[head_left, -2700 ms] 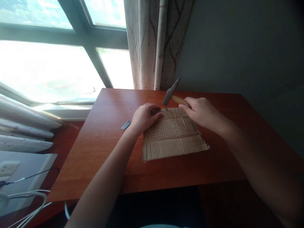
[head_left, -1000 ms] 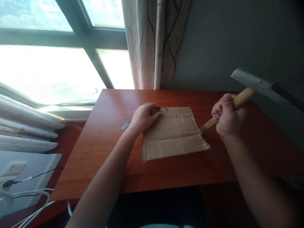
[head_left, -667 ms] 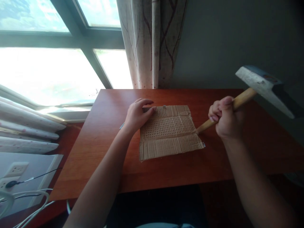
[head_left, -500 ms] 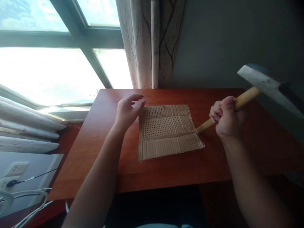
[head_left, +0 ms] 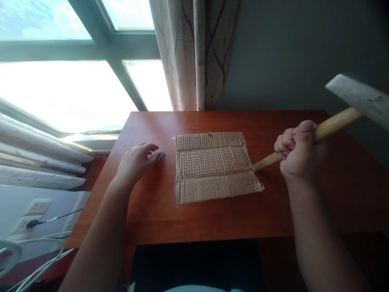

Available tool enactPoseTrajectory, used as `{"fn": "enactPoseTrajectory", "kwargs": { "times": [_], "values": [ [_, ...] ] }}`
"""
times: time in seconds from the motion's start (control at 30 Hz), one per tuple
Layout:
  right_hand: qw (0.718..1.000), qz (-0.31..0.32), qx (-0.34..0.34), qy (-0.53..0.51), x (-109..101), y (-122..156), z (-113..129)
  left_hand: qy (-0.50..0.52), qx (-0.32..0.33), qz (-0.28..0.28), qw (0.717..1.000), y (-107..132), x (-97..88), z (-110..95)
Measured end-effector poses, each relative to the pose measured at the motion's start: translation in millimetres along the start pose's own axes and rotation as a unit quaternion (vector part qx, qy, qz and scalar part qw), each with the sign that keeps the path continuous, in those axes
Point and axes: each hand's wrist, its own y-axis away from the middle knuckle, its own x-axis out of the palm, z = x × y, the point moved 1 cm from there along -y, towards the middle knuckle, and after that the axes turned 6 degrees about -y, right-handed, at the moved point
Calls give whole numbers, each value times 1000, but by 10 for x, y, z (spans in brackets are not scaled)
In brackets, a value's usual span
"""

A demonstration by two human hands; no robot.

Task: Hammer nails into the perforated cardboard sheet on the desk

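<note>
My right hand (head_left: 299, 150) is wrapped round the wooden handle of a hammer (head_left: 338, 121), raised over the right of the table. Its metal head is cut off by the right edge of the view. To the left, my left hand (head_left: 135, 160) hovers low with curved fingers apart. By its thumb tip lies a small bunch of thin metal pieces (head_left: 162, 155) that look like nails. Between my hands a creased cardboard sheet (head_left: 212, 162) lies on the table, with rows of small holes over its far and middle panels. A tiny metallic cluster (head_left: 209, 134) sits at its far edge.
The reddish wooden table (head_left: 225, 219) ends at a near edge before my lap. Behind it hangs a patterned curtain (head_left: 188, 56), with a bright window (head_left: 67, 93) on the left. Wall sockets (head_left: 33, 215) and white cables (head_left: 45, 259) are at the lower left.
My left hand has moved left and nearer, off the cardboard's left edge to the bunch of metal pieces. My right hand and the hammer have shifted slightly right.
</note>
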Motion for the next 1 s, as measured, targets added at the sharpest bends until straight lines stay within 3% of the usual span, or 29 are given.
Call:
{"fn": "enactPoseTrajectory", "kwargs": {
  "times": [0.47, 0.77, 0.9, 1.0],
  "values": [
    [1000, 8, -13, -4, -3, -11, -16, -102, 3, 17, 995, -40, 54, 1],
    [1000, -2, -20, 1, 17, -2, -11, -93, -33, 35, 995, -95, 15, -70],
    [1000, -2, -18, -1, 22, 6, -5, -24, -38, -28, 999, -132, -46, -80],
    [1000, 0, -12, -1, 20, 11, 0, 119, -28, -94, 988, -163, -132, -167]
  ]
}}
